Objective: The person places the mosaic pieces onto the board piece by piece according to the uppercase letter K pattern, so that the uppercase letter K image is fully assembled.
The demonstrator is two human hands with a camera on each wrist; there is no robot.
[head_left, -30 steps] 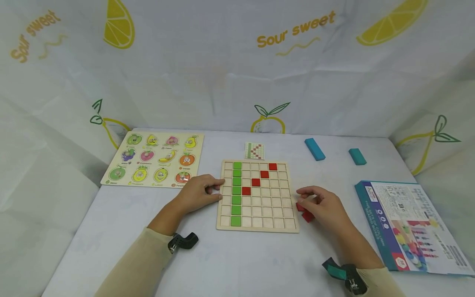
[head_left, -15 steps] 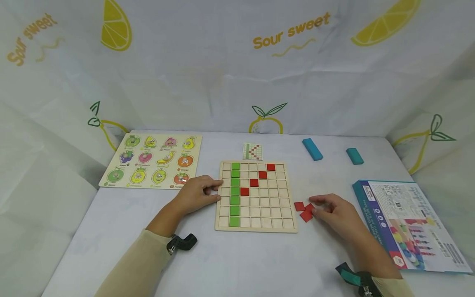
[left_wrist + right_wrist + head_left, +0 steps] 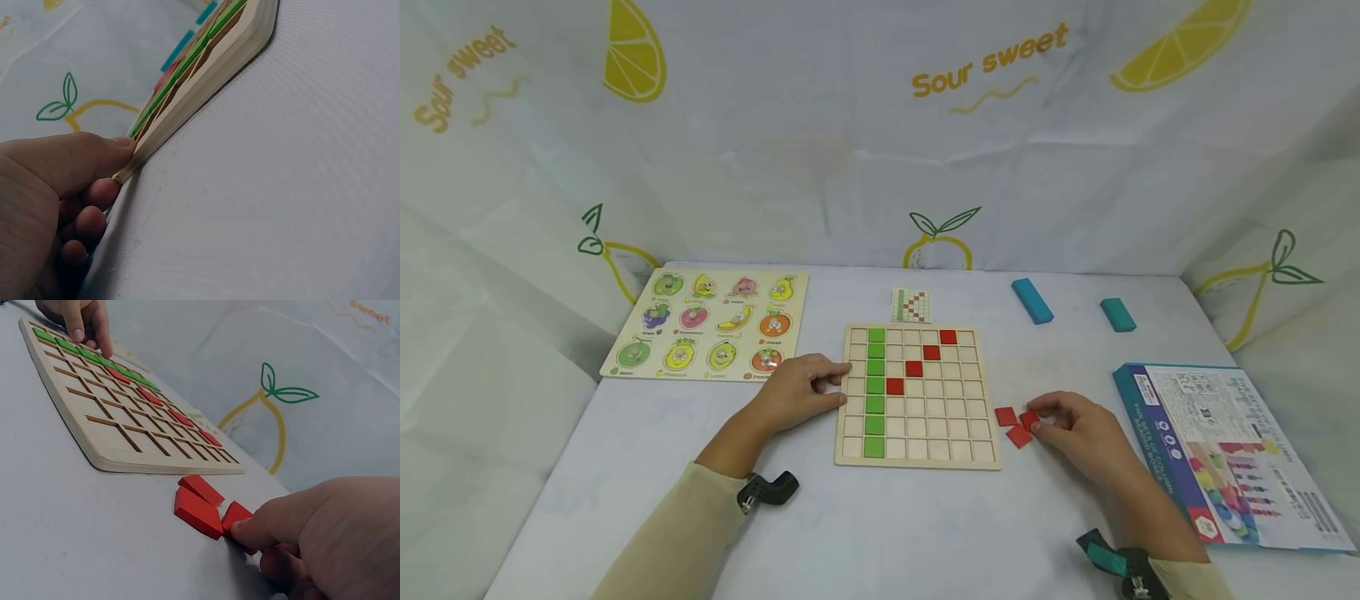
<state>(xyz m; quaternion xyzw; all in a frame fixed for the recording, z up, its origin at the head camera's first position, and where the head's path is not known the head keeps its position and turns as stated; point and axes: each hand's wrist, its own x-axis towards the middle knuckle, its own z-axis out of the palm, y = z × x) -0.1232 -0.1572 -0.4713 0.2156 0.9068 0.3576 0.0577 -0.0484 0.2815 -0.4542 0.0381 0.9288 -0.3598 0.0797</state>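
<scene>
A wooden grid board (image 3: 917,462) lies flat on the table. It bears a column of green tiles (image 3: 875,386) and a diagonal of red tiles (image 3: 913,369). My left hand (image 3: 797,390) touches the board's left edge with thumb and index finger spread apart; in the left wrist view the thumb (image 3: 94,156) is at the rim, the other fingers curled below. To the right of the board, my right hand (image 3: 1086,433) pinches a red tile (image 3: 236,515) between thumb and index finger, close to the cloth. Two more red tiles (image 3: 1004,417) lie beside it.
Behind the board lies a small pattern card (image 3: 911,306). A fruit picture board (image 3: 700,325) is at the left, a boxed set (image 3: 1232,458) at the right. A blue block (image 3: 1032,302) and a teal block (image 3: 1118,315) lie at the back right.
My right hand has moved right, from beside the board to the outer red tile, and its fingers have closed on that tile. My left hand stays at the board's edge.
</scene>
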